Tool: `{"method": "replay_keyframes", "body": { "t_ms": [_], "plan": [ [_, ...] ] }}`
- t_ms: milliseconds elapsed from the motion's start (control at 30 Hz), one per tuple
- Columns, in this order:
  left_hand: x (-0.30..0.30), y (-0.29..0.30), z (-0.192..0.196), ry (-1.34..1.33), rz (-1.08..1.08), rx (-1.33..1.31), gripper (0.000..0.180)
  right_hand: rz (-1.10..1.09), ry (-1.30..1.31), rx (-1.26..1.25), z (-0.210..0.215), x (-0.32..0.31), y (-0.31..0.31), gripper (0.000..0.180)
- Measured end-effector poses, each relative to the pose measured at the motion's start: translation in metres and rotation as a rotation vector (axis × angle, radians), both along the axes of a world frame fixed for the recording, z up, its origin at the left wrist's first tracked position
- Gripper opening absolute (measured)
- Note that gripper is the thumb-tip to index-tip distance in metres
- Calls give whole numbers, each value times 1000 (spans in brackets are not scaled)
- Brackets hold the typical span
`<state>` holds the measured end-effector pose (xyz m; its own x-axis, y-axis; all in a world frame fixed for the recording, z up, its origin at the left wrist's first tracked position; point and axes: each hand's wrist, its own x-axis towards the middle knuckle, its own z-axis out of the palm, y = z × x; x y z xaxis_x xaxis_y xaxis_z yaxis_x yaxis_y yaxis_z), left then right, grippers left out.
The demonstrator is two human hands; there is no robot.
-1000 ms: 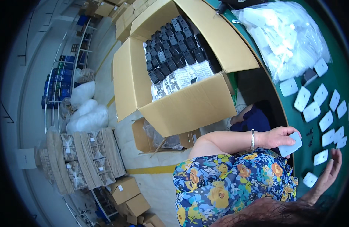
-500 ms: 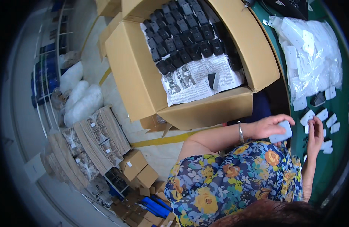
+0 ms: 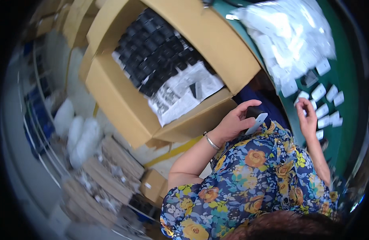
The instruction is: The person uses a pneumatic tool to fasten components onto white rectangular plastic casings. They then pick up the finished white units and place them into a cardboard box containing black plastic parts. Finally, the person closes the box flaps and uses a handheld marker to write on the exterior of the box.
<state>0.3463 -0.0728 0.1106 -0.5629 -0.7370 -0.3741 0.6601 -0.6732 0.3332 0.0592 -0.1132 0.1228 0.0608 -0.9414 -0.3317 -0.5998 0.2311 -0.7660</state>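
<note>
My left hand (image 3: 234,120) is closed around a small flat white packet with a dark part (image 3: 256,119), held just above my lap beside the big carton's near corner. My right hand (image 3: 307,116) hovers over the green table (image 3: 348,84), fingers curled among a row of small white packets (image 3: 324,106). Blur hides whether it grips one. A metal bracelet sits on my left wrist.
A large open cardboard carton (image 3: 124,108) holds rows of small black parts (image 3: 156,56) and printed plastic bags. A heap of clear plastic bags (image 3: 292,36) lies on the table's far end. Smaller boxes (image 3: 152,184), white sacks (image 3: 78,132) and stacked trays are on the floor at left.
My left hand has drawn the packet off the table toward my lap. My right hand has moved up the table to the row of white packets. The view has swung.
</note>
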Motion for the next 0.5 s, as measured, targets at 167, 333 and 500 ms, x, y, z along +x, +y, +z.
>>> {"method": "replay_keyframes", "body": {
  "t_ms": [167,333,500],
  "plan": [
    [14,25,13,-180,380,77,49,279,-252,-35,-18,59,-22,21],
    [57,32,-15,-411,802,144,36,627,-351,-129,-2,123,-55,19],
    [74,9,-69,-835,685,228,36,989,131,123,-56,195,-72,44]
  ]
}}
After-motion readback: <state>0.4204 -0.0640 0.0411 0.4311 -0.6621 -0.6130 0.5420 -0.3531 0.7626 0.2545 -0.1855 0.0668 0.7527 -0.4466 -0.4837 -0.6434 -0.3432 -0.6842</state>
